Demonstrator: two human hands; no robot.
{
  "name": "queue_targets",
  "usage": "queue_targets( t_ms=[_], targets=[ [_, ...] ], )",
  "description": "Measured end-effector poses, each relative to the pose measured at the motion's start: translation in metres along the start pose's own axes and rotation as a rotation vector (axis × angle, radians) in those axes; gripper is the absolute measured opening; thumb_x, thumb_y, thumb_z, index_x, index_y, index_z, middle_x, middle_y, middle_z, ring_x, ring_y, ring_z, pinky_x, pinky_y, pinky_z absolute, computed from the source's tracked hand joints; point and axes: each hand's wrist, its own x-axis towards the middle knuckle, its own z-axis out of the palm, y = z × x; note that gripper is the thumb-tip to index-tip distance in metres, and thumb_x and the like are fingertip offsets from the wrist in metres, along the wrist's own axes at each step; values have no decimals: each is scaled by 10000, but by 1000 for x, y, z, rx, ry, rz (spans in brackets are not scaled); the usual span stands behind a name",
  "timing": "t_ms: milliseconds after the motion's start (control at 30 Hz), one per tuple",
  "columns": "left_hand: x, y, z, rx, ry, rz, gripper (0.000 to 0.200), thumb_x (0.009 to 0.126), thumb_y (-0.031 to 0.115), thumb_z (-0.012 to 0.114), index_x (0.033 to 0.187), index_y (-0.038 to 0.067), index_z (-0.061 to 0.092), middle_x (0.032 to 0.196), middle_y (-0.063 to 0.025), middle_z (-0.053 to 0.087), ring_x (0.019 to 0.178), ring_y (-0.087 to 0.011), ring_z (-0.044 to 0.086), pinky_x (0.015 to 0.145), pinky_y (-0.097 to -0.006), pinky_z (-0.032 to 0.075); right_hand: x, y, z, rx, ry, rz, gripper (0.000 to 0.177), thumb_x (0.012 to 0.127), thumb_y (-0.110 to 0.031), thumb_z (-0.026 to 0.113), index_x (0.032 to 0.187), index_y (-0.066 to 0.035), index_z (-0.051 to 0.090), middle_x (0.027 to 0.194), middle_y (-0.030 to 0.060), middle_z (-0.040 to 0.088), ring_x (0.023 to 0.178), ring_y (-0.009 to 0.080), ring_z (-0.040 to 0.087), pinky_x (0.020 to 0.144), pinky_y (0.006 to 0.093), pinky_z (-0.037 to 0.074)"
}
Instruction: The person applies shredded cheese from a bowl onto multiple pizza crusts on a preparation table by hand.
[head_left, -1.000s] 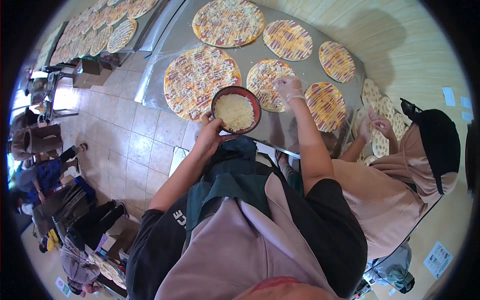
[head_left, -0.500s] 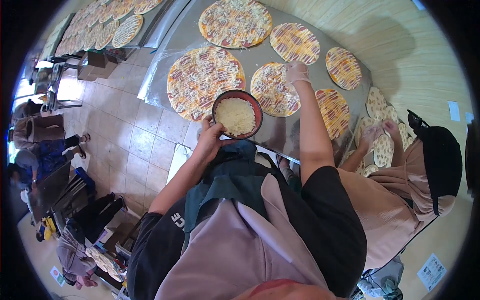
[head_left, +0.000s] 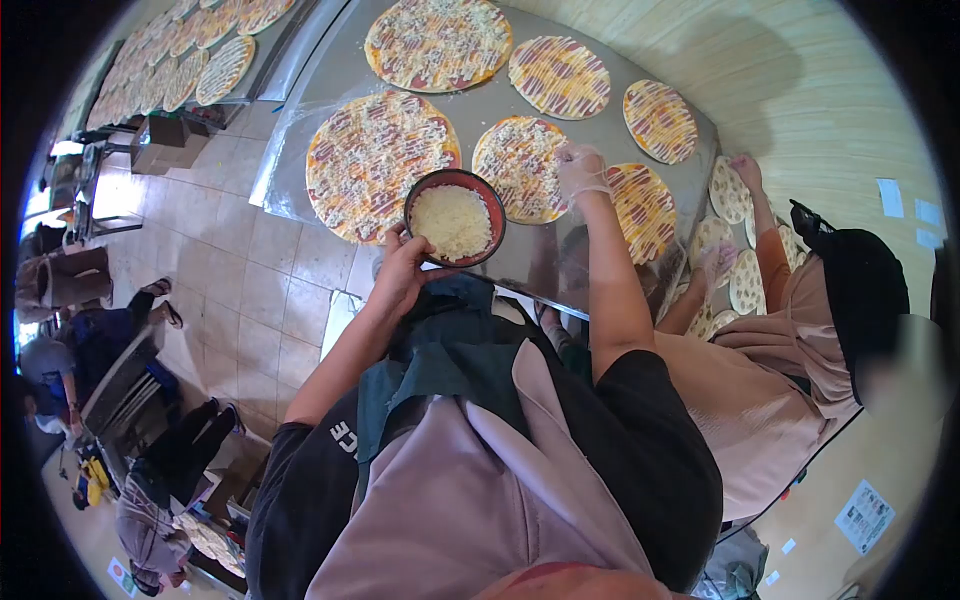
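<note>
Head camera looks down on a steel worktop (head_left: 545,265) laid with topped pizzas. At its near edge the left hand (head_left: 397,272) has its grip wrapped round the near rim of a red bowl (head_left: 456,176) of grated cheese (head_left: 452,222), just beside a large pizza (head_left: 375,160). The right hand (head_left: 580,172), in a clear glove, hovers over the edge of a medium pizza (head_left: 515,165) with fingers bunched; whether that grip has any cheese I cannot tell. Further right, a co-worker's hand (head_left: 745,168) reaches over small dough rounds (head_left: 728,195).
</note>
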Motion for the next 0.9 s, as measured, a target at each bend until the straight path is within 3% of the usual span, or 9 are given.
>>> queue_targets(
  t_ms=[133,200,267,433,533,633,700,767,900],
  targets=[
    [6,0,10,45,10,24,507,796,30,432,1246,79,204,1207,-163,386,1077,-303,493,791,-561,516,-9,-23,-9,204,-80,-1,137,762,-96,599,864,-71,688,857,126,671,811,232,645,747,320,491],
    [10,1,17,54,10,14,513,798,33,437,1251,73,201,1207,-165,383,1079,-305,488,783,-560,520,-24,-50,-13,543,-119,-219,118,755,-73,596,829,-44,683,822,132,664,786,236,646,740,330,497],
    [16,0,21,57,-27,24,517,799,39,452,1252,61,204,1184,-173,396,1036,-310,510,742,-541,538,-51,-90,-31,454,-291,-404,208,707,-47,608,906,-44,667,854,136,648,808,262,637,763,348,498],
    [29,-2,29,116,-69,15,524,780,20,471,1235,74,216,1021,-162,472,846,-285,571,669,-508,560,-85,-126,0,-79,-211,-735,388,651,-154,638,1030,-79,609,1002,125,599,958,298,570,821,391,476],
    [25,5,23,133,-84,-7,642,743,1,523,1271,56,162,1045,-173,468,824,-237,571,626,-442,558,-97,-126,4,-29,-316,-841,246,683,-176,616,914,-93,635,981,125,591,937,308,572,809,396,469],
    [26,-1,20,146,-109,31,631,741,-7,517,1272,61,183,1042,-156,475,832,-233,566,625,-434,555,-85,-127,-21,-152,-369,-777,241,716,-208,593,914,-76,632,978,115,594,960,304,571,808,388,471],
    [30,-2,25,149,-109,26,632,741,-4,519,1280,70,197,1036,-140,478,830,-232,565,627,-433,554,-83,-121,-16,-161,-162,-725,264,745,-242,576,939,-77,641,1004,130,614,940,295,598,807,378,481],
    [31,-1,32,192,-60,120,647,742,0,523,1291,86,192,1031,-135,474,839,-230,564,634,-438,553,-89,-124,-13,-298,-272,-352,223,723,-182,559,887,-87,676,961,116,628,902,301,594,782,378,488],
    [27,-7,41,235,-50,148,639,746,-5,526,1285,107,202,979,-120,494,780,-210,571,583,-407,554,-104,-117,-7,-280,-466,-415,261,752,-224,556,846,-17,684,931,195,644,891,297,635,747,390,506]
  ],
)
